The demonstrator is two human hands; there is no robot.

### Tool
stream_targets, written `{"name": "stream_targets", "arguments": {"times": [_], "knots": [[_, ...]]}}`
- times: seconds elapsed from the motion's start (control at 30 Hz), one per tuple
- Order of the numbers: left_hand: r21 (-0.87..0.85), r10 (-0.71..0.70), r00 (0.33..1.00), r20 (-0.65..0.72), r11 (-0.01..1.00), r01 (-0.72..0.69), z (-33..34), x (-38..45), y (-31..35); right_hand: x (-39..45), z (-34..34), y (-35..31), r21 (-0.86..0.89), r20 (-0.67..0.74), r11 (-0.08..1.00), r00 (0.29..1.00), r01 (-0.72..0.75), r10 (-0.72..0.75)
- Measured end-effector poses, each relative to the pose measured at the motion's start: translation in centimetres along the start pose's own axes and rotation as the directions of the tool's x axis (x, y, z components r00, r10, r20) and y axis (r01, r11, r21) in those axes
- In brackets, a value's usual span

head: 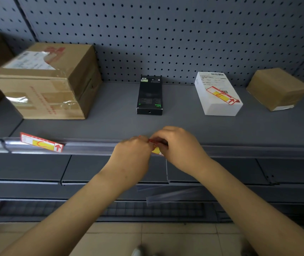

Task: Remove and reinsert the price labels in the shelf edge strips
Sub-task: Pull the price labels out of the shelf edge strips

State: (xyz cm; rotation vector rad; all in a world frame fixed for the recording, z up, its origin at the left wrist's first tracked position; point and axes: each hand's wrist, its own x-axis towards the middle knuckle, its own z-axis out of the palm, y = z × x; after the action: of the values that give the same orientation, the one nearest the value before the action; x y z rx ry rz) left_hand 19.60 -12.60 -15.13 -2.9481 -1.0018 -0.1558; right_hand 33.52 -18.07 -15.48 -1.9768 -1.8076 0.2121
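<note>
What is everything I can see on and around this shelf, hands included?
Large cardboard box: 1, brown, shelf left.
Slim box: 1, black, shelf middle.
White box: 1, white, a price label lying on top.
Small cardboard box: 1, brown, shelf right.
Tilted label: 1, red and yellow, left in the edge strip.
Held label: 1, red and yellow, at the strip, mostly hidden.
Pegboard: 1, grey, behind.
Left hand, right hand: 2, both pinching the held label.

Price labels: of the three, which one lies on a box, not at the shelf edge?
The label on the white box, the right one. The left label sits in the edge strip; both hands pinch the middle label.
</note>
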Motion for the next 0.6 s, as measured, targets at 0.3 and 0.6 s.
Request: {"name": "stream_targets", "arguments": {"times": [0.3,0.6], "knots": [[-0.103,0.021,0.997,-0.071,0.994,-0.028,-3.9,3.1,0.0,-1.4,-4.2,2.0,-0.012,-0.072,0.992,0.990,-0.126,0.125],[-0.179,0.165,0.984,-0.064,0.968,-0.175,-5.9,10.6,2.7,-0.7,-8.3,7.1,0.007,-0.225,0.936,0.911,-0.353,0.345]]}}
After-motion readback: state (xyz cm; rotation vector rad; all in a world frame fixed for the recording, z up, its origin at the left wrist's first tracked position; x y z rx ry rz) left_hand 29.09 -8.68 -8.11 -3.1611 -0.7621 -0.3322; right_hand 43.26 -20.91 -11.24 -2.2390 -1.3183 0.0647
